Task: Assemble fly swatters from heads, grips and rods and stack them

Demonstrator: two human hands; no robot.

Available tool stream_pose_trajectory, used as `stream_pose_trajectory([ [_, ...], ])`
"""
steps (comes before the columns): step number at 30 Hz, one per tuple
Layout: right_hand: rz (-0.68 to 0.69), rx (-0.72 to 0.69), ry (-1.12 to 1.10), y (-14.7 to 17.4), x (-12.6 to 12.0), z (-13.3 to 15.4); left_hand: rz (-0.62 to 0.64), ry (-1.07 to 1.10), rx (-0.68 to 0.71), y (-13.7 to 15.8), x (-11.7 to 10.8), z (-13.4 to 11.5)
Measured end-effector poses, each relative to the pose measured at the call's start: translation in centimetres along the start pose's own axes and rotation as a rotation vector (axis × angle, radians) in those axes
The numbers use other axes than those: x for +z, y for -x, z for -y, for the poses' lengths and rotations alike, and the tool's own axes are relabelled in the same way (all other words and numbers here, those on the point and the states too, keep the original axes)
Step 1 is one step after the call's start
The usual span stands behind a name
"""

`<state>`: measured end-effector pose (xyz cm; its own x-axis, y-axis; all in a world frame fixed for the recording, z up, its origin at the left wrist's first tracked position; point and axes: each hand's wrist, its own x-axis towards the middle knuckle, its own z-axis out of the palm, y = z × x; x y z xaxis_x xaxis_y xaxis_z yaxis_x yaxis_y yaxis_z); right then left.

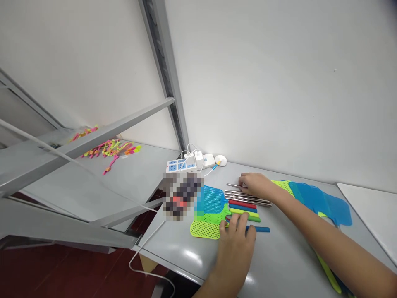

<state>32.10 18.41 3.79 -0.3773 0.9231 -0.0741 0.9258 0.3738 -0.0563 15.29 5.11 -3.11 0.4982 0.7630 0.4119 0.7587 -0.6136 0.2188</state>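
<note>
Coloured handles [245, 211] in a row at table [279, 265] centre, metal rods [246, 198] just beyond at twelve o'clock. Left hand [237, 238] resting flat, fingers loose, fingertips on the nearest blue handle. Right hand [256, 185] laid on the rods, nothing clamped. Likely pairing rod with handle; next calls for pinching one rod. Mesh swatter heads [209, 213] at nine o'clock, power strip [189, 163] beyond.

A plain workshop or assembly room. Grey metal tables [288, 265] stand against bare white walls [263, 82], with a power strip [186, 164] and heaps of small plastic parts [108, 149].
</note>
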Motion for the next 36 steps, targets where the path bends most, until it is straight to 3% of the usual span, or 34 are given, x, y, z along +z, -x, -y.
stream_pose_trajectory([
  [4, -0.122, 0.104, 0.041, 1.5, -2.6, -0.3, 0.068, 0.099, 0.010, 0.6, 0.4, -0.5],
  [7, -0.310, 0.246, 0.002, 5.1, -5.6, -0.8, 0.091, 0.144, 0.005, 0.9, 0.6, -0.8],
  [9, -0.620, 0.348, -0.263, 8.1, -7.2, -0.6, 0.101, 0.226, -0.012, 0.9, 0.1, -0.8],
  [12, -1.067, 0.324, -0.783, 12.0, -8.1, 0.8, 0.085, 0.573, -0.104, 0.9, -1.5, -0.4],
  [15, -1.217, 0.298, -1.217, 14.0, -7.4, 3.1, 0.006, 0.907, -0.248, 1.0, -3.1, 0.4],
  [20, -1.106, 0.280, -1.498, 14.0, -5.5, 5.3, -0.132, 1.007, -0.337, 1.7, -4.2, 1.5],
  [27, -0.873, 0.109, -1.549, 12.4, -4.5, 5.7, -0.250, 1.014, -0.348, 2.5, -5.4, 1.6],
  [30, -0.782, 0.079, -1.506, 12.6, -4.1, 6.0, -0.228, 1.015, -0.343, 3.0, -6.0, 1.7],
  [34, -0.444, 0.058, -1.431, 13.7, -3.2, 7.2, -0.170, 1.001, -0.311, 3.4, -6.8, 1.6],
  [36, -0.340, 0.043, -1.451, 14.6, -3.0, 7.9, -0.170, 1.013, -0.371, 3.5, -7.3, 1.3],
])
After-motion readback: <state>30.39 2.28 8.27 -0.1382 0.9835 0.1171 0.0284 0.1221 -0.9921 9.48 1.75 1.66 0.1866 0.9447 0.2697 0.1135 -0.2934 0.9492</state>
